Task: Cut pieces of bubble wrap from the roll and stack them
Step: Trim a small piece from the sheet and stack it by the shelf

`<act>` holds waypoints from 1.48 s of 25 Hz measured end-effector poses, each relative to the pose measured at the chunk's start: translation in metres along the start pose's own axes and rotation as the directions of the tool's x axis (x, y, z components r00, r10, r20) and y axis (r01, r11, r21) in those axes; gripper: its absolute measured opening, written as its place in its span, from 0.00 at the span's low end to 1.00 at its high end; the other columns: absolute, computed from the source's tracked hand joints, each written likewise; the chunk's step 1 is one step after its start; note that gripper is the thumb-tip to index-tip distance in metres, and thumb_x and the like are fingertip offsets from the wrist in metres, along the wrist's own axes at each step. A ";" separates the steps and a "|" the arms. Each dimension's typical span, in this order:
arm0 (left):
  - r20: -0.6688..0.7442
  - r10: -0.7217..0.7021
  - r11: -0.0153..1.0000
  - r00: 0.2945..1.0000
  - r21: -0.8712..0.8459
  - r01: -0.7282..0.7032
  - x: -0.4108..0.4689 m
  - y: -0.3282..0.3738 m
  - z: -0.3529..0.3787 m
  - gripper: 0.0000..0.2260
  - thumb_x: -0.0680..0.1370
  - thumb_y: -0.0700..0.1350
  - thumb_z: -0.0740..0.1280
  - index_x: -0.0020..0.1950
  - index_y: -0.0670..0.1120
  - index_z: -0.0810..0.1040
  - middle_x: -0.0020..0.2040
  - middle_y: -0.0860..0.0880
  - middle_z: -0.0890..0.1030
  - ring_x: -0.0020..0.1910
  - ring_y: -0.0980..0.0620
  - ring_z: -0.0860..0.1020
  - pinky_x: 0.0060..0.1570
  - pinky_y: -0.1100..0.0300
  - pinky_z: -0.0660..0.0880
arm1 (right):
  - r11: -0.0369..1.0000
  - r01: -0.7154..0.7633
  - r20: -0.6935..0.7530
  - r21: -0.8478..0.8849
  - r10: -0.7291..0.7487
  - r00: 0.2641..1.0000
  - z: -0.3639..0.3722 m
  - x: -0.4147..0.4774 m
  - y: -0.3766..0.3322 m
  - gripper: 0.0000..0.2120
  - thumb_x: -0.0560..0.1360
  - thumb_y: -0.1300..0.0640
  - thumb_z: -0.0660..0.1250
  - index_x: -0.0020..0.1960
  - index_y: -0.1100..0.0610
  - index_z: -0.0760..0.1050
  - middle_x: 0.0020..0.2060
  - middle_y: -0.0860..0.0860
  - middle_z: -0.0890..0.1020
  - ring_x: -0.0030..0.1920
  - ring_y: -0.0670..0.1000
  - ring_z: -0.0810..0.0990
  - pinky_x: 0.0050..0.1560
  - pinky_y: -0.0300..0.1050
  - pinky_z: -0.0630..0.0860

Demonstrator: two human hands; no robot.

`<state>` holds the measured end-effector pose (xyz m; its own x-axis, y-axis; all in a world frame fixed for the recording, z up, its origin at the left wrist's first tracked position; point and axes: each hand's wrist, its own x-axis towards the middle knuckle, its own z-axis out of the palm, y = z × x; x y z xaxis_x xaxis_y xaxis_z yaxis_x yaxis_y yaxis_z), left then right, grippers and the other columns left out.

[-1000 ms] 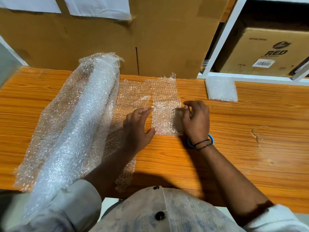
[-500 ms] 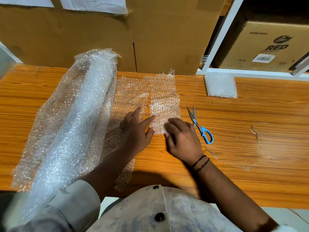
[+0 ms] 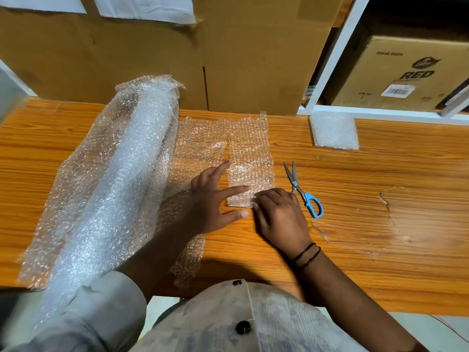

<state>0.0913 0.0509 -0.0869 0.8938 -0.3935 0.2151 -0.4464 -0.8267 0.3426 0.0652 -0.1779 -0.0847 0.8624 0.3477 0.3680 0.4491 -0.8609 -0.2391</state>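
HEAD | left hand (image 3: 213, 199): fingers straight, spread wide, forefinger on strip (image 3: 250, 153) | right hand (image 3: 279, 217): fingers bent, tips at strip's near edge; pinching or pressing cannot be told | bubble wrap roll (image 3: 121, 186): on table (image 3: 380, 224), left of strip | scissors (image 3: 302, 191): lying just right of strip, unheld | cut stack (image 3: 335, 132): far side, well apart from strip.

tabletop (image 3: 380, 179) orange wood-grain, kinda glossy, scuffed on right; bubble wrap roll (image 3: 121, 179) clear bumpy plastic, shiny; cut stack (image 3: 334, 133) whiter, same stuff; scissors (image 3: 302, 191) bare metal blades, blue plastic handles; boxes (image 3: 253, 54) matt brown cardboard
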 end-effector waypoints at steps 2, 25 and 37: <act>0.025 0.062 0.998 0.998 -0.008 -0.062 -0.002 -0.003 -0.002 0.27 0.74 0.72 0.66 0.71 0.66 0.75 0.83 0.53 0.59 0.77 0.43 0.62 0.71 0.41 0.60 | 0.998 -0.009 -0.013 0.058 0.009 1.000 -0.006 -0.002 -0.006 0.10 0.82 0.53 0.64 0.55 0.56 0.81 0.50 0.51 0.84 0.55 0.57 0.79 0.53 0.53 0.70; -0.155 -0.224 0.944 0.962 -0.281 0.175 0.028 -0.006 -0.002 0.31 0.78 0.55 0.73 0.79 0.54 0.67 0.52 0.57 0.82 0.59 0.52 0.76 0.60 0.52 0.61 | 0.797 -0.439 0.018 0.413 0.475 0.880 -0.004 0.078 0.031 0.22 0.80 0.55 0.70 0.72 0.54 0.72 0.47 0.51 0.85 0.41 0.54 0.84 0.40 0.46 0.75; 0.029 -0.232 0.935 0.972 0.284 0.214 0.054 0.000 0.023 0.24 0.85 0.54 0.55 0.82 0.60 0.58 0.84 0.42 0.51 0.82 0.33 0.46 0.76 0.31 0.43 | 0.986 -0.126 0.206 -0.107 0.146 0.967 0.029 0.052 0.014 0.26 0.84 0.49 0.53 0.77 0.61 0.69 0.77 0.59 0.71 0.78 0.61 0.68 0.77 0.67 0.59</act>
<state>0.1404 0.0205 -0.0959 0.9738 -0.2029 0.1030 -0.2136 -0.9711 0.1063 0.1228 -0.1613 -0.0947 0.9482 0.2873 0.1356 0.3092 -0.9326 -0.1862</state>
